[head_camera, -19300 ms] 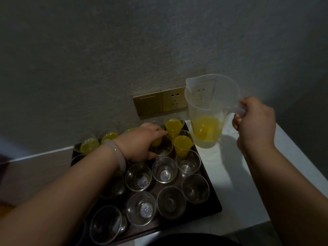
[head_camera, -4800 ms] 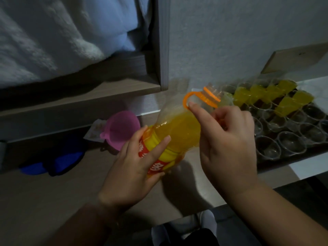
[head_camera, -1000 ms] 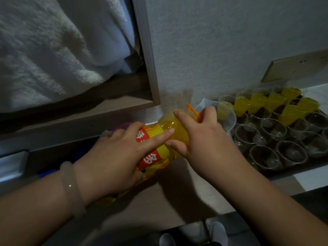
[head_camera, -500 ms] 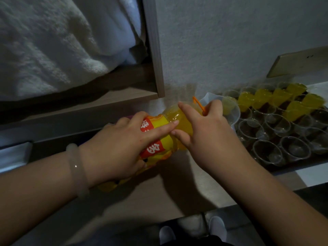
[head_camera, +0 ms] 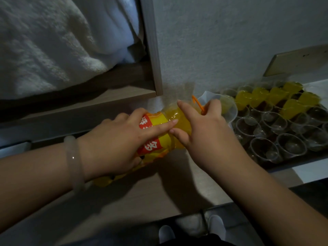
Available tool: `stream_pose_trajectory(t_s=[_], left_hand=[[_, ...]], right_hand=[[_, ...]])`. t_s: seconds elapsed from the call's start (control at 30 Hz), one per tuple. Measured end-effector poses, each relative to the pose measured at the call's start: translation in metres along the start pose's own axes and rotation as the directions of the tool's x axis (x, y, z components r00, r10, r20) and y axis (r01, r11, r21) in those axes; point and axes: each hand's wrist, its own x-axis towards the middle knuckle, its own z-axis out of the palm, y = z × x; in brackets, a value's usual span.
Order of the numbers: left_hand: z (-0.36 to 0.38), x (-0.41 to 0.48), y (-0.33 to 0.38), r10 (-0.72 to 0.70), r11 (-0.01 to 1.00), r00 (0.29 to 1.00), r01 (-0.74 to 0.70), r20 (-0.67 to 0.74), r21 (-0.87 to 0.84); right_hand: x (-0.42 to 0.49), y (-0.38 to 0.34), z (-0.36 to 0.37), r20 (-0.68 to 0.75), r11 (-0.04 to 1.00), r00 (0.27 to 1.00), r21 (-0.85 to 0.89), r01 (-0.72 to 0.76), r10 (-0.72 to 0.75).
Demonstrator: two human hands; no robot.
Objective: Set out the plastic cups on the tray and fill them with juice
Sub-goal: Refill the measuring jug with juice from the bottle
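Head view, and it's all hands on the clear plastic juice bottle with the red-and-yellow label [head_camera: 179,121]. It lies tipped well over above the brown wooden ledge [head_camera: 159,196], with its neck pointing right. The left hand [head_camera: 115,144], a pale bangle [head_camera: 73,162] on the wrist, wraps the labelled middle, fingers curled round it and the forefinger stretched along the top. The right hand [head_camera: 205,130] clamps the neck end, fingers bent round by the thin orange carry handle [head_camera: 197,102]. The bottle's mouth is hidden behind that hand, so I can't tell whether juice is running.

Just beyond the right hand sits the clear plastic measuring jug [head_camera: 230,110], touching or nearly touching the dark tray [head_camera: 301,161], which rests on the white table [head_camera: 305,172].

Now the score. Setting out looks done, because clear plastic cups crowd the tray. Filling is only part way: the filled cups of yellow juice [head_camera: 259,96] stand along the back by the wall. The empty cups [head_camera: 291,146] in the nearer rows outnumber them.

My read is that this is a refill of the jug. After that, every near cup has to be poured.
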Motion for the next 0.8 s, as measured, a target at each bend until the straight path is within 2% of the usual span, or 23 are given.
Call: stream_pose_trajectory(t_s=[0.8], left_hand=[[-0.0078, 0.0045, 0.0003, -0.005, 1.0, 1.0, 0.004, 0.027, 0.021]], right_hand=[[0.0, 0.0024, 0.0002, -0.02, 1.0, 1.0, 0.017, -0.017, 0.018]])
